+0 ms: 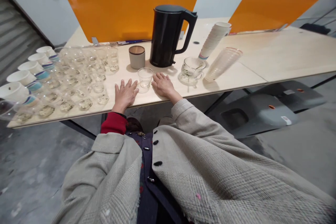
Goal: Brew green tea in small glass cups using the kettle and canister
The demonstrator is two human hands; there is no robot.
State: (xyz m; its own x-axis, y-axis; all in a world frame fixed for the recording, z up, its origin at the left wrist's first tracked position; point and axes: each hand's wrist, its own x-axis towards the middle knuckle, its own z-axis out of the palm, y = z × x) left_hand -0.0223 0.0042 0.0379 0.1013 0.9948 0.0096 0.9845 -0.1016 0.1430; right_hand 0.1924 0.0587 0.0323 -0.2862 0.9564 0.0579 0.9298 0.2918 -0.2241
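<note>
My left hand (125, 93) lies flat on the table near its front edge, fingers spread. My right hand (164, 85) also rests palm down there, fingers stretched out. Between the two stands a clear plastic cup (145, 77), upright, with neither hand gripping it. Behind that cup are a grey tumbler (137, 58) with a brown inside and a tall black electric kettle (166, 38), its handle to the right. Right of my right hand sits a ribbed glass cup (193, 68) holding some dark green bits, perhaps leaves.
Many clear cups (70, 80) with dark bits inside crowd the table's left end, beside a row of paper cups (22, 77). Leaning stacks of paper cups (214, 40) and plastic cups (223, 63) stand at right. Orange dividers (118, 10) line the back; grey stools (254, 112) are below.
</note>
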